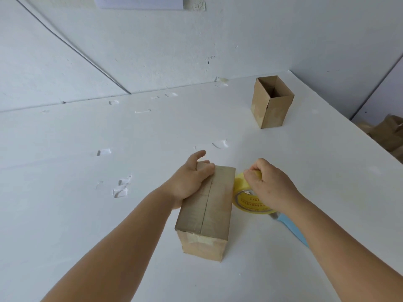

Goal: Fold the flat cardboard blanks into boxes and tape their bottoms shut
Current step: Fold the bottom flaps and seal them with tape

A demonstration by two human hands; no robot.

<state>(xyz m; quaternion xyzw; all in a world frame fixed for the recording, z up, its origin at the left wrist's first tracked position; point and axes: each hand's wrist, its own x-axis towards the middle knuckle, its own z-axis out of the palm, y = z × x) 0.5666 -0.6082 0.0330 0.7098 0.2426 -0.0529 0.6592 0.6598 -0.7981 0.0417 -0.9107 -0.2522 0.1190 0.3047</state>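
White foam-board tabletop (87,214), dented and gouged in many spots, meets white wall panels (130,51); brown paper or cardboard (390,136) lies off its right edge. Left hand (192,182) presses loosely spread fingers on the upturned, seamed bottom of the near cardboard box (209,214), while the right hand (270,186) curls round a yellowish tape roll (242,192) touching the box's right side; its core print is unreadable. A blue-handled tool (292,227) lies under the right wrist; an open-topped box (272,103) stands well beyond the fingertips.
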